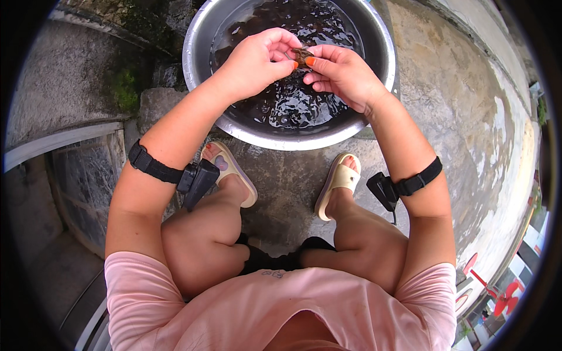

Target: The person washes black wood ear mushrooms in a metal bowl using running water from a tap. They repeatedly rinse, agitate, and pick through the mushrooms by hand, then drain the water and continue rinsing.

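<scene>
A wide round metal basin stands on the ground before me, holding dark water with many dark brown pieces in it. Over the water, both hands meet at one small, wet, brown piece; its kind is not clear. My left hand has its thumb and fingertips at the piece's left edge, the fingers curled. My right hand pinches the piece from the right between thumb and fingers, with the lower fingers bent loosely beneath.
My feet, in cream slides, rest on wet concrete below the basin. Black devices are strapped to both forearms. A mossy wall and a framed panel lie at the left. A red fan-like object shows at lower right.
</scene>
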Demonstrator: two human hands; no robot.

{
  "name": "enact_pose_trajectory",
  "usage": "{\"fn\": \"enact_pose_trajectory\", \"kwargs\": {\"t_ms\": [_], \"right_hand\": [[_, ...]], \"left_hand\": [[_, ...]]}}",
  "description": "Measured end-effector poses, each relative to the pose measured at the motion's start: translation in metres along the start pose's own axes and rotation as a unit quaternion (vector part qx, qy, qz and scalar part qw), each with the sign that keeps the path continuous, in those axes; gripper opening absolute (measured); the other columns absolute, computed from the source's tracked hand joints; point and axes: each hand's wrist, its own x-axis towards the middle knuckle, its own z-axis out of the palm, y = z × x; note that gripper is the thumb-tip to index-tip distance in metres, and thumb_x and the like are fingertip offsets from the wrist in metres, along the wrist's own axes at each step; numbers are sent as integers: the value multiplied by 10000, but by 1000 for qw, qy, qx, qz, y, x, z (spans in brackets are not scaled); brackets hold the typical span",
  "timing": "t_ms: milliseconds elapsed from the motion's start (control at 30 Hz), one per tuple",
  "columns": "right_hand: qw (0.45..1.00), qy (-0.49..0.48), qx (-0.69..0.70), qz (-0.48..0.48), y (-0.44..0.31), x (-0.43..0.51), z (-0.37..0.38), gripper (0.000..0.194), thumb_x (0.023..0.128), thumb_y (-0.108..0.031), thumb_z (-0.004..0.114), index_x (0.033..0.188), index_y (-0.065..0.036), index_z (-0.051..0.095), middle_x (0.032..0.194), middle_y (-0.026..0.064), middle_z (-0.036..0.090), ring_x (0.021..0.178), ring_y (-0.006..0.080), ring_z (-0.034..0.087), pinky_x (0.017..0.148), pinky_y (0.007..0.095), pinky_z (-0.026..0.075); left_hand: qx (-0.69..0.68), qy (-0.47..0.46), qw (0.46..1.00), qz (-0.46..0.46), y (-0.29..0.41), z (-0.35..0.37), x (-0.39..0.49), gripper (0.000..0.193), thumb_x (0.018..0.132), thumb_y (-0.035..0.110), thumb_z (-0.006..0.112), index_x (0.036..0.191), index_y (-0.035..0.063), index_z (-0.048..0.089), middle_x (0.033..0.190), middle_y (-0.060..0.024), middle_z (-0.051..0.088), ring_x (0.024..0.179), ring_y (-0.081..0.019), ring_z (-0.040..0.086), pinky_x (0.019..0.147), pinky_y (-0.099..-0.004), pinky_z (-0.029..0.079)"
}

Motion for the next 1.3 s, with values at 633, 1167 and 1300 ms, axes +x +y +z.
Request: {"fn": "enact_pose_trajectory", "kwargs": {"t_ms": [633,1167,1300], "right_hand": [[1000,7,1,-5,8,6,3,175,982,-121,539,1092,11,576,934,52,637,775,105,652,720,221,560],[995,7,97,19,6,6,-3,138,948,-137,603,1027,-24,616,838,33,638,731,105,633,683,237,552],[997,14,72,14,5,5,-3,114,937,-141,620,980,-35,627,794,14,630,700,90,614,653,217,526]], "left_hand": [[-79,22,991,-110,5,1,1,229,850,79,647,1073,49,608,863,18,641,714,-45,516,637,-195,424],[118,81,985,100,5,3,5,199,854,24,658,1050,53,650,930,-28,646,859,-121,641,762,-257,514],[328,111,905,248,5,0,4,134,826,51,682,958,70,693,883,-63,635,804,-211,638,711,-309,509]]}}
